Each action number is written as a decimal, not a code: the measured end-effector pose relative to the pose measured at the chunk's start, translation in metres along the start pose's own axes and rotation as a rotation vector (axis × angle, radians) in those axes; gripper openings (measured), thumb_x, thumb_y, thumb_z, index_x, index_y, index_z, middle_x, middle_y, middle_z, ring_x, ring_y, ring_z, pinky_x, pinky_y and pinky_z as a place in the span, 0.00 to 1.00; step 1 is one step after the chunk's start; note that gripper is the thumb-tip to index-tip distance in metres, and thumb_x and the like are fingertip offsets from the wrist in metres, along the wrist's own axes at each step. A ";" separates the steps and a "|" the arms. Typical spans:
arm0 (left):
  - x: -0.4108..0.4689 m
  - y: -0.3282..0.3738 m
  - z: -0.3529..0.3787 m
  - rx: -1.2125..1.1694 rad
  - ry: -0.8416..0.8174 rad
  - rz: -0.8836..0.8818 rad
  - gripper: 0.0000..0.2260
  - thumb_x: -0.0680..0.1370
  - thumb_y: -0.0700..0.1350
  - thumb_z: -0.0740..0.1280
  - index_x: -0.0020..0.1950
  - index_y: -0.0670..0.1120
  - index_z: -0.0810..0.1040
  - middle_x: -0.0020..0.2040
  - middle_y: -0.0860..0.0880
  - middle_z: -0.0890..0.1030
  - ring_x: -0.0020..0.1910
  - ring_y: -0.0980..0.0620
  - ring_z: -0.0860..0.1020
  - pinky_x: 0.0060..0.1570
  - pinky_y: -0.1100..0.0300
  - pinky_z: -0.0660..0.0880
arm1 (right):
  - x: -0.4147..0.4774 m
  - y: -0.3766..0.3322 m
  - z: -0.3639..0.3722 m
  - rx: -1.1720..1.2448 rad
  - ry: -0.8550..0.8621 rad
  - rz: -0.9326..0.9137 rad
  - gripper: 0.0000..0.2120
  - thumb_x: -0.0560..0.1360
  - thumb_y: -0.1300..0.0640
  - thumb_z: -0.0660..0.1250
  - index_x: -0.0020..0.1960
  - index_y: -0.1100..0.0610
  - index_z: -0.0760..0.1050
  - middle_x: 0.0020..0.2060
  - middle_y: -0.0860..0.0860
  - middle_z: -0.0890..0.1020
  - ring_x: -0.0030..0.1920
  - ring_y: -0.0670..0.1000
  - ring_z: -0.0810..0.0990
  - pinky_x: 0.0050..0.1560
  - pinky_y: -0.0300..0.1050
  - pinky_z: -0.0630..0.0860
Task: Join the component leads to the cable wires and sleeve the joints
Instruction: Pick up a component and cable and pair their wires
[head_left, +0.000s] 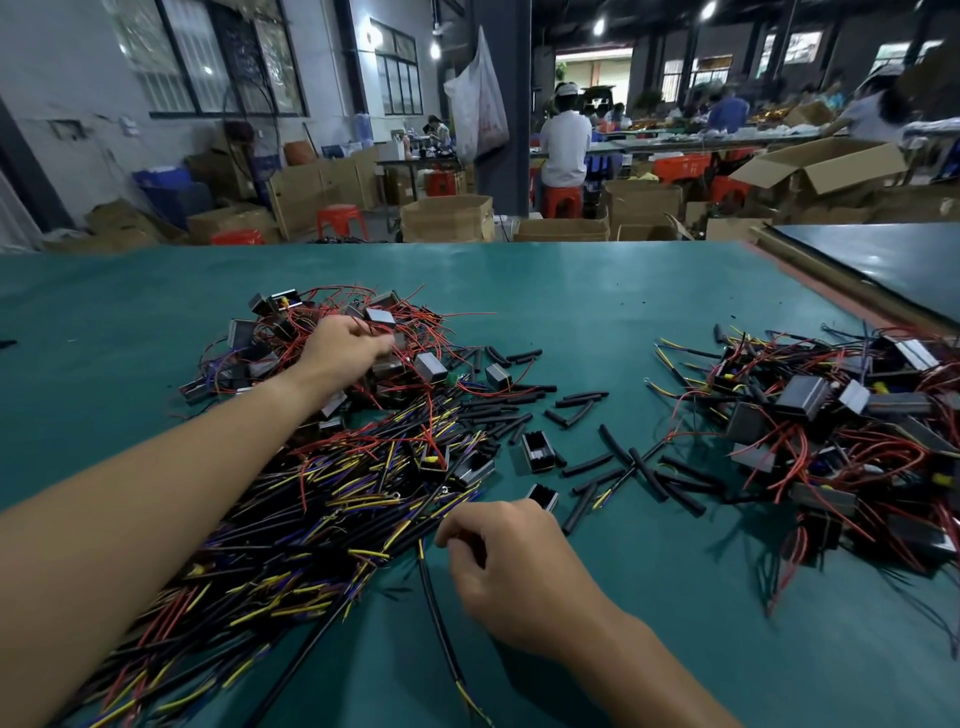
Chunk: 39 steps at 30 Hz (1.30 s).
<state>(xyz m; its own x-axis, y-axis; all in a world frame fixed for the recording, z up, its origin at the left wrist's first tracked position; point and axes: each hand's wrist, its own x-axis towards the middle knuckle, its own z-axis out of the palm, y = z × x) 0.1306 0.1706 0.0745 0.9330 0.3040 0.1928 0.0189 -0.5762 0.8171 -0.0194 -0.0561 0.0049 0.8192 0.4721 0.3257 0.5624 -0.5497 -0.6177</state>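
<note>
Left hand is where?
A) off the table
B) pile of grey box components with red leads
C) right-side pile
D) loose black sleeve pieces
B: the left hand digs its fingers into the far pile of grey box components with red leads, while the right hand pinches a thin black cable near the front.

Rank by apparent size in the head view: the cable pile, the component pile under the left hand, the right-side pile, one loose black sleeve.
1. cable pile, though nearness inflates it
2. right-side pile, cropped at the frame edge
3. component pile
4. loose black sleeve
</note>
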 end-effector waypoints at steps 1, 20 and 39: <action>0.001 0.003 -0.002 -0.101 0.020 -0.035 0.09 0.75 0.45 0.72 0.43 0.38 0.80 0.41 0.43 0.82 0.40 0.46 0.79 0.47 0.53 0.75 | 0.000 0.000 0.000 0.000 0.001 -0.003 0.09 0.74 0.56 0.59 0.46 0.51 0.79 0.25 0.44 0.71 0.28 0.49 0.69 0.34 0.41 0.66; 0.002 0.023 -0.032 -0.758 -0.057 -0.359 0.10 0.74 0.50 0.66 0.40 0.44 0.73 0.27 0.49 0.70 0.27 0.52 0.73 0.35 0.60 0.77 | 0.001 -0.001 -0.003 0.001 -0.010 0.009 0.09 0.75 0.56 0.60 0.46 0.51 0.79 0.24 0.40 0.68 0.26 0.40 0.68 0.30 0.34 0.60; -0.056 0.143 -0.005 -0.719 -0.949 -0.006 0.19 0.74 0.36 0.64 0.64 0.39 0.63 0.58 0.34 0.77 0.52 0.40 0.81 0.48 0.55 0.81 | 0.000 0.004 -0.002 0.009 -0.047 0.024 0.10 0.74 0.56 0.59 0.47 0.50 0.79 0.25 0.43 0.72 0.26 0.45 0.70 0.30 0.29 0.60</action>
<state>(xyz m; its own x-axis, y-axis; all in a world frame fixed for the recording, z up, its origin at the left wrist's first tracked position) 0.0790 0.0745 0.1834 0.8327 -0.5520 -0.0442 0.1008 0.0726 0.9923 -0.0171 -0.0593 0.0040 0.8263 0.4905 0.2769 0.5412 -0.5552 -0.6316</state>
